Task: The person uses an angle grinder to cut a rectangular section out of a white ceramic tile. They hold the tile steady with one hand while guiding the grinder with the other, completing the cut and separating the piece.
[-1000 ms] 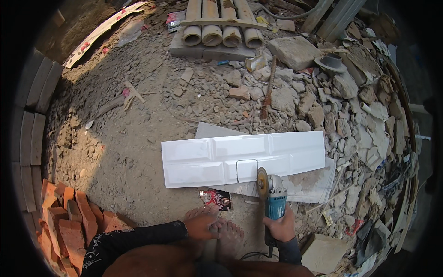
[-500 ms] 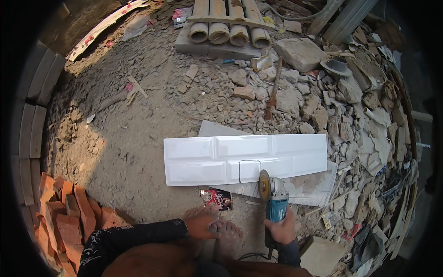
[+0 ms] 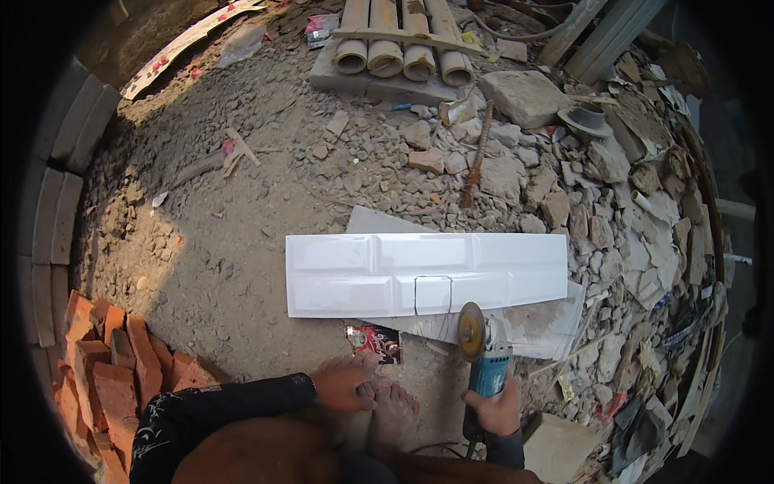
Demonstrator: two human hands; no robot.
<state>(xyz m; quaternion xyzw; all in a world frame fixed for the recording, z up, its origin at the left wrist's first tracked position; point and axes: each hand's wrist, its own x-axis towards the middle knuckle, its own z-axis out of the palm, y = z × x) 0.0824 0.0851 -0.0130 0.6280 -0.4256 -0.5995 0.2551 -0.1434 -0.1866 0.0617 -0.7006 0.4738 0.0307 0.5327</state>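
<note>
Right grip (image 3: 495,409) wraps a grinder (image 3: 489,374), left grip (image 3: 342,384) unclear, above dirt (image 3: 234,298) between rubble (image 3: 501,179) and bricks (image 3: 115,390).

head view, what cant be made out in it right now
All in the head view:
- Right hand: fingertips hidden under the grinder.
- Tile: underside hidden, since it lies face up.
- Grey sheet: middle covered by the tile.
- Pipes: far ends cut off by the top edge.
</note>
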